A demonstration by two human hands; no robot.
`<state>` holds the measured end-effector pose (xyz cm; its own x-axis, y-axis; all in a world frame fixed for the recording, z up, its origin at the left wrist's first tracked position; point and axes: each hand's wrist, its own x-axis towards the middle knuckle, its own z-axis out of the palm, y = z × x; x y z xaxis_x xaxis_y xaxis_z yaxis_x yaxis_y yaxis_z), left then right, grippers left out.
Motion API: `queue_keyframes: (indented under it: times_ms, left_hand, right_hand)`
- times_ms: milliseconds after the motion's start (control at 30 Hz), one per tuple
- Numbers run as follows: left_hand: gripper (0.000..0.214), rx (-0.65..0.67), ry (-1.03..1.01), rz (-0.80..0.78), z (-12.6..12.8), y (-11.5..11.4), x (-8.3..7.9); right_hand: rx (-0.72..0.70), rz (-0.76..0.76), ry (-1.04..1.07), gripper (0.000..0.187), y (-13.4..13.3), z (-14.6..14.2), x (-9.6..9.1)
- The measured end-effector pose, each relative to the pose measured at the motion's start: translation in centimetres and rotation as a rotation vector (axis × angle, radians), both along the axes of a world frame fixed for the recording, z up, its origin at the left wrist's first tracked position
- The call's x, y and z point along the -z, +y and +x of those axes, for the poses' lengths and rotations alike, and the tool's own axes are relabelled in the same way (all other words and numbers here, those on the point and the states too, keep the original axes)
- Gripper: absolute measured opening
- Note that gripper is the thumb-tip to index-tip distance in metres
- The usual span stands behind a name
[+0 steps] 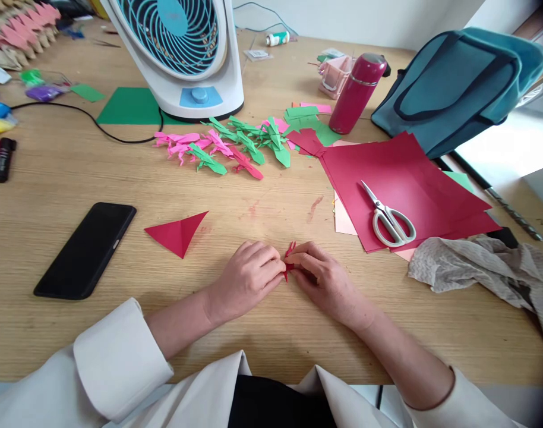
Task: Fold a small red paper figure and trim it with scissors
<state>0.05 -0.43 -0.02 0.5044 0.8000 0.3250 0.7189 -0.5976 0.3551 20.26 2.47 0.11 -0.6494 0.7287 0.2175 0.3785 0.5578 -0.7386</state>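
Between my fingertips is a small folded red paper figure [290, 267], with thin points sticking out above and below. My left hand [249, 276] pinches it from the left side, fingers curled together. From the right, my right hand [322, 276] grips it between thumb and fingers. Most of the folded paper is hidden by the fingers. To the left of my left hand lies a red paper triangle [176, 235] with a crease down its middle. Beyond my hands, several folded green paper figures [249, 145] and pink paper figures [182, 142] lie in a heap.
White-handled scissors [390, 223] rest on red paper sheets [432, 190] at right, near a crumpled cloth [458, 264]. A black phone [87, 249] lies at left. Behind stand a fan [177, 47], a red flask [358, 92] and a teal bag [458, 83]. A black marker [3, 160] is far left.
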Motion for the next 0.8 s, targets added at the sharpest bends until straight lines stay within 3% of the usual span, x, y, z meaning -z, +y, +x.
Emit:
queue_keyframes:
  times_ms: [400, 800]
  left_hand:
    - [0.017, -0.041, 0.062, -0.01, 0.32, -0.12, -0.13]
    - [0.008, -0.122, -0.008, -0.141, 0.61, -0.11, -0.34]
  right_hand:
    - [-0.002, -0.012, -0.008, 0.024, 0.07, -0.03, 0.15]
    - [-0.005, -0.019, -0.025, 0.025, 0.11, 0.09, 0.18]
